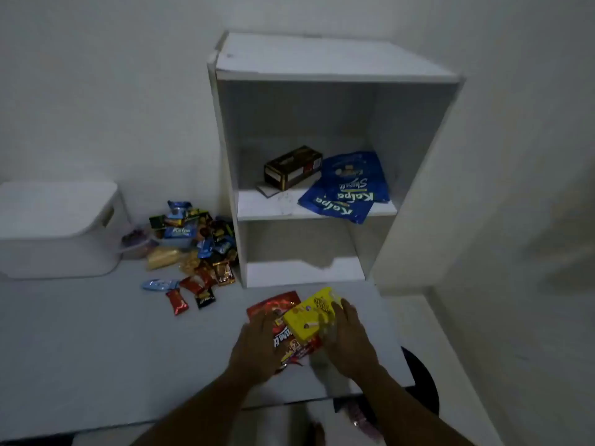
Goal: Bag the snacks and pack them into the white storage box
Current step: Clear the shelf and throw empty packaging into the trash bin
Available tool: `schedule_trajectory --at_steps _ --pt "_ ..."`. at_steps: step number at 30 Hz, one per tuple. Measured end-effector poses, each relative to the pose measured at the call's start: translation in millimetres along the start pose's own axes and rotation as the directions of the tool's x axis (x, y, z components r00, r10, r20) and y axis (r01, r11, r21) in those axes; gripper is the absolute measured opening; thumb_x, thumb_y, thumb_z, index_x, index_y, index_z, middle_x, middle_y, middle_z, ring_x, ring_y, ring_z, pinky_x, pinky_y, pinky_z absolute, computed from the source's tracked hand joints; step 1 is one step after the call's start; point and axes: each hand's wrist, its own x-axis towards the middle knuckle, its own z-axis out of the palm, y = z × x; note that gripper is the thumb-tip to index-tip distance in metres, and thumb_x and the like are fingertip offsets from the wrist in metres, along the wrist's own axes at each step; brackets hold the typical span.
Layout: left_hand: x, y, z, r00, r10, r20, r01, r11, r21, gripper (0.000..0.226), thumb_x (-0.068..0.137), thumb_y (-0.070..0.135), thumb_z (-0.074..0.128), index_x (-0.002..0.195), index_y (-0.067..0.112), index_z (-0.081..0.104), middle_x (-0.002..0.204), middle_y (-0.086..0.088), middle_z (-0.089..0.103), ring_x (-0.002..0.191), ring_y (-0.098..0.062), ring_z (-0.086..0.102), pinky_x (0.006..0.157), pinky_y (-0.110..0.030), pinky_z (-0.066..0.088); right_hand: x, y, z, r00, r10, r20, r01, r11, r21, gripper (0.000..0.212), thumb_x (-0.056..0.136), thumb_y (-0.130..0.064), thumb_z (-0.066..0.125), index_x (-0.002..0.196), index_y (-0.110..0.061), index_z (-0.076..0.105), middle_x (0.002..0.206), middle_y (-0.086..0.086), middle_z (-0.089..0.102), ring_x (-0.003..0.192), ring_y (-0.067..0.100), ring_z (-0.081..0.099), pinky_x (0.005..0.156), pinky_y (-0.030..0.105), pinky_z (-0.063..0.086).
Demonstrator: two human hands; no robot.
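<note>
Resting on the pale grey tabletop near its front edge, a red foil snack pouch lies flat with a bright yellow snack pack on top of it. The left hand presses palm-down on the red pouch's left side, fingers spread flat and not curled around anything. The right hand lies against the yellow pack's right edge, its fingertips reaching over the pack's upper right corner; whether the fingers actually grip the pack or only rest on it cannot be told. The yellow pack sits between the two hands, touching both.

Well to the left at the back, the white plastic storage box with a closed lid stands against the wall. Between it and the white two-shelf cabinet lies a heap of small wrapped snacks, with a few red and black sachets strewn forward of it. On the cabinet's middle shelf a dark brown carton stands beside two overlapping blue snack bags.
</note>
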Motion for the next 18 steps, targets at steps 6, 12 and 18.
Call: schedule_trajectory --at_steps 6,12,18 --pt "40 -12 37 0.997 -0.065 0.038 0.066 0.997 -0.029 0.09 0.081 0.069 0.049 0.153 0.025 0.017 0.156 -0.003 0.029 0.138 -0.029 0.038 0.108 -0.049 0.039 63 30 18 0.987 -0.013 0.159 0.032 0.993 -0.116 0.085 0.086 -0.038 0.062 0.155 -0.015 0.018 0.162 0.01 0.012 0.15 0.035 0.012 0.113 0.053 0.033" --pt "74 -22 64 0.964 -0.199 0.177 0.206 0.978 -0.019 0.125 0.059 0.098 0.035 0.157 0.031 -0.004 0.165 -0.002 0.001 0.152 -0.027 -0.001 0.119 -0.054 0.01 128 54 16 0.929 -0.148 0.339 0.223 0.955 -0.194 0.104 0.077 -0.038 0.078 0.156 -0.027 0.01 0.165 0.002 0.001 0.151 0.033 0.001 0.115 0.059 0.025" --pt "82 -21 82 0.956 -0.258 0.14 0.269 0.961 -0.068 0.14 0.047 0.106 0.017 0.158 0.021 0.003 0.166 -0.009 0.001 0.152 -0.032 -0.007 0.119 -0.057 0.007 168 65 17 0.834 -0.259 0.488 0.444 0.84 -0.313 0.117 0.068 -0.034 0.085 0.157 -0.022 0.01 0.164 0.003 0.002 0.15 0.033 0.005 0.111 0.053 0.032"
